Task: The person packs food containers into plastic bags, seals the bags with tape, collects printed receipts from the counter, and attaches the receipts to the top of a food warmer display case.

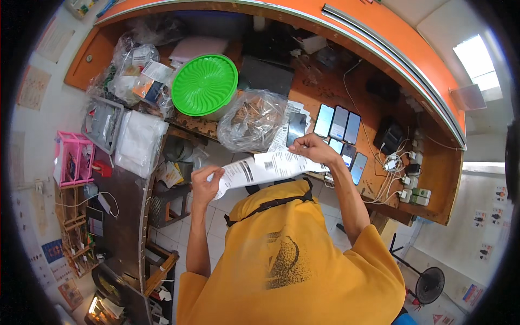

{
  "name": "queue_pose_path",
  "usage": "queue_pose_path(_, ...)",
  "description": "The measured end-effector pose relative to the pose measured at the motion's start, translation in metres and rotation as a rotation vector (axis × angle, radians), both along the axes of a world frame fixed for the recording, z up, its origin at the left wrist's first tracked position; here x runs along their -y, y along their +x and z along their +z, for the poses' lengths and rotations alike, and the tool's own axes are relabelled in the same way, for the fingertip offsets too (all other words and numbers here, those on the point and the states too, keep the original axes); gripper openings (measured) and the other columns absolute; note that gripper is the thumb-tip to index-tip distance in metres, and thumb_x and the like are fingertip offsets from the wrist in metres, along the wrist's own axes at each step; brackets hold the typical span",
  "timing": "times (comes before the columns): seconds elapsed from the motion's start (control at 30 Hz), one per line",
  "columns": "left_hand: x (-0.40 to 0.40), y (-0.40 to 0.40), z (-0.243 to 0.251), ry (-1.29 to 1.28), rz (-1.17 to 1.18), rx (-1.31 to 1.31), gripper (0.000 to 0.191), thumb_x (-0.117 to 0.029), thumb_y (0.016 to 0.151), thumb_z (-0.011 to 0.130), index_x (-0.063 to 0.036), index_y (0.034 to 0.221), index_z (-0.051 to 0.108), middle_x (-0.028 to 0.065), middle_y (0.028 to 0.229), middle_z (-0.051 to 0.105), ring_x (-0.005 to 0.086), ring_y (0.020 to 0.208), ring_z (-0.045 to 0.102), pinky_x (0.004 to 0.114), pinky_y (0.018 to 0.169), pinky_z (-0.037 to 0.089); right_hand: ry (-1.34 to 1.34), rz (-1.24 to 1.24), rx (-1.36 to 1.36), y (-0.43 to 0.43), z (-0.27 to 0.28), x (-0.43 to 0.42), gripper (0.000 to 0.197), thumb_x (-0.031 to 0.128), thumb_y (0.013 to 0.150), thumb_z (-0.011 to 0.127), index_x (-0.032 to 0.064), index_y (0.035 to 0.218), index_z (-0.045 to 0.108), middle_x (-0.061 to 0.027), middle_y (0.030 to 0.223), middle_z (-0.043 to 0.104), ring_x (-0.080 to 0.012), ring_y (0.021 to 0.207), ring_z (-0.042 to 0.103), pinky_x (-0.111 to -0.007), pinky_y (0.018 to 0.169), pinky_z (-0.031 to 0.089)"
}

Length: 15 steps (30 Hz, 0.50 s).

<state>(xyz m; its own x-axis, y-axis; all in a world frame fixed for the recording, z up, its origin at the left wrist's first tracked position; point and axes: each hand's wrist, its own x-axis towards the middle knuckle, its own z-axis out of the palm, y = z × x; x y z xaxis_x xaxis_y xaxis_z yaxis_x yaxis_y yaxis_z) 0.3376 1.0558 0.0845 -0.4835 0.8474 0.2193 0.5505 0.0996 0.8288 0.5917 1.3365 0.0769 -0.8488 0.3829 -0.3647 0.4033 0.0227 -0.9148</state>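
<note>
A strip of printed paper labels (260, 170) is stretched between my two hands in front of my yellow shirt. My left hand (206, 180) pinches its left end. Near the other end, my right hand (315, 149) grips the strip's upper edge. Just beyond the right hand, a dark smartphone (296, 126) lies on printed sheets (280, 138). Several more smartphones (339, 122) with lit screens rest on the wooden desk to the right of it, some partly hidden by my right hand. A clear plastic bag (254, 120) stands at the desk edge beyond the strip.
A container with a green lid (204, 85) stands left of the bag. Wrapped parcels (152, 81), a grey tray (102, 124), clear plastic sleeves (140, 140) and a pink rack (75, 158) are at the left. Tangled white cables (392, 164) and chargers (420, 196) lie at the right.
</note>
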Motion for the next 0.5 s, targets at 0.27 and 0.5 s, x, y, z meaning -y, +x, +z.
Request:
queue_pose_path(0.27, 0.004, 0.025, -0.044, -0.149, 0.203, -0.181, 0.056, -0.01, 0.073, 0.079, -0.0041, 0.125, 0.059, 0.0159, 0.122, 0.055, 0.0306, 0.109, 0.057, 0.039, 0.092, 0.046, 0.455, 0.252, 0.31, 0.032, -0.087, 0.01, 0.043, 0.043, 0.087, 0.066, 0.0009, 0.086, 0.073, -0.0218, 0.085, 0.069, -0.0385, 0.082, 0.067, -0.045, 0.075, 0.051)
queue_pose_path(0.5, -0.056, 0.09, -0.101, -0.506, -0.291, 0.462, 0.027, -0.018, 0.08, 0.078, -0.003, 0.1, 0.068, 0.0101, 0.088, 0.069, 0.0172, 0.079, 0.063, 0.035, 0.071, 0.049, 0.376, 0.448, -0.047, -0.022, -0.049, 0.012, 0.037, 0.035, 0.075, 0.081, 0.0018, 0.087, 0.069, -0.0188, 0.075, 0.066, -0.033, 0.075, 0.066, -0.04, 0.067, 0.049)
